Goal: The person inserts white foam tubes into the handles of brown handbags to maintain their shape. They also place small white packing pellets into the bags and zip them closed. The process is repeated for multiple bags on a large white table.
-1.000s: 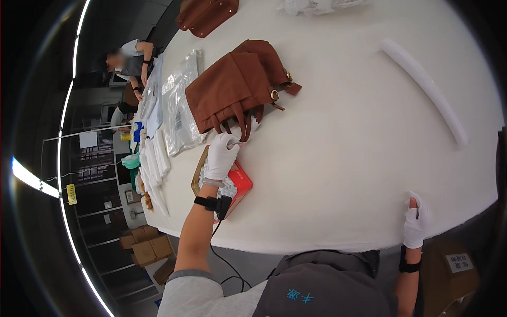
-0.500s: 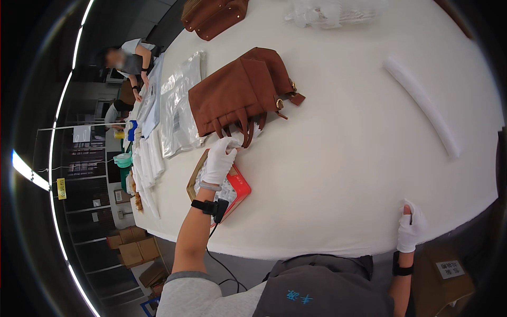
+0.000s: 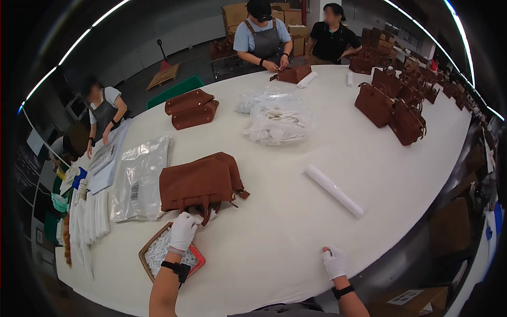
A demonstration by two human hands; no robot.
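A brown handbag (image 3: 195,182) lies on its side on the white-covered table, its handles toward me. My left hand (image 3: 184,231), in a white glove, is closed at the near handle (image 3: 206,211); the fingertips are partly hidden. Below that wrist, an open box (image 3: 198,257) with tan and red sides holds many small white pieces (image 3: 157,252). Near the table's front edge is my right hand (image 3: 335,262), also gloved, with the thumb tip bare. Its fingers are curled in, and nothing shows in them.
Clear plastic bags (image 3: 140,182) lie left of the handbag, white rolls (image 3: 90,214) beyond them. A long white roll (image 3: 334,190) lies to the right. Farther back are a plastic sack of white pieces (image 3: 280,121), more brown bags (image 3: 193,108), and several people around the table.
My view has tilted up and swung right, bringing the far table and more people into sight. My left hand stays at the bag's handle; my right hand stays near the front edge.
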